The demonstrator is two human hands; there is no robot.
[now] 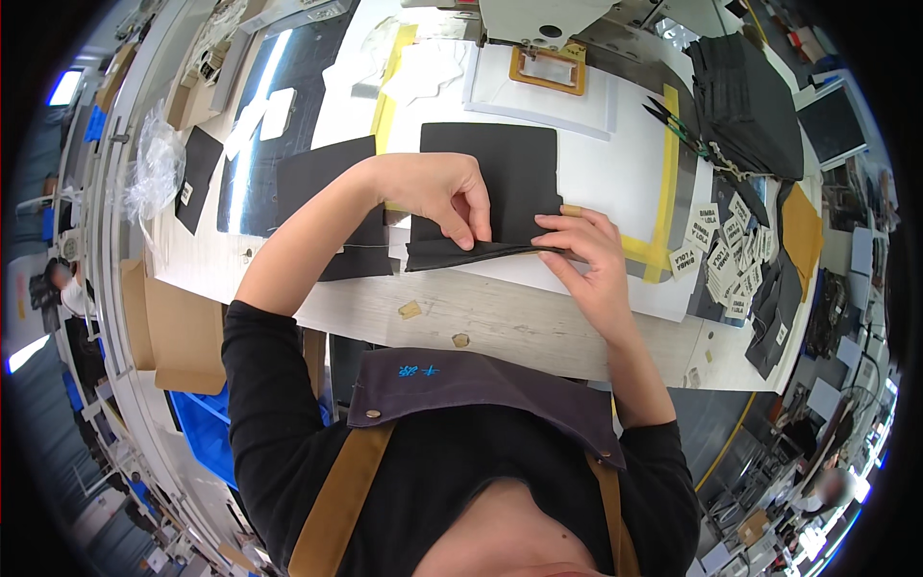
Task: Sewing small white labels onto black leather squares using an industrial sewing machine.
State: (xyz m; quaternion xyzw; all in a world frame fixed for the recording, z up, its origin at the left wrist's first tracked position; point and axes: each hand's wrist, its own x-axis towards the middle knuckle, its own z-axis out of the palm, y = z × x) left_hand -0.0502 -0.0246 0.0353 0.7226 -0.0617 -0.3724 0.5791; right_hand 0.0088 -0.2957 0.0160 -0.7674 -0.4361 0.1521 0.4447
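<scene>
A black fabric panel lies on the white work surface in front of me, its near edge folded into a thick strip. My left hand reaches over the panel, its thumb and forefinger closed on the top layer at the fold. At the right end of that strip, my right hand pinches the fabric between thumb and fingers. The middle finger or one beside it wears a tan band. Left of the panel, under my left forearm, lies a second black fabric piece, joined to the first by a thin thread.
Beyond the panel stands a sewing machine with an amber-framed plate. To the right are green-handled scissors, a stack of black panels and loose white printed labels. Clear plastic and a cardboard box sit left.
</scene>
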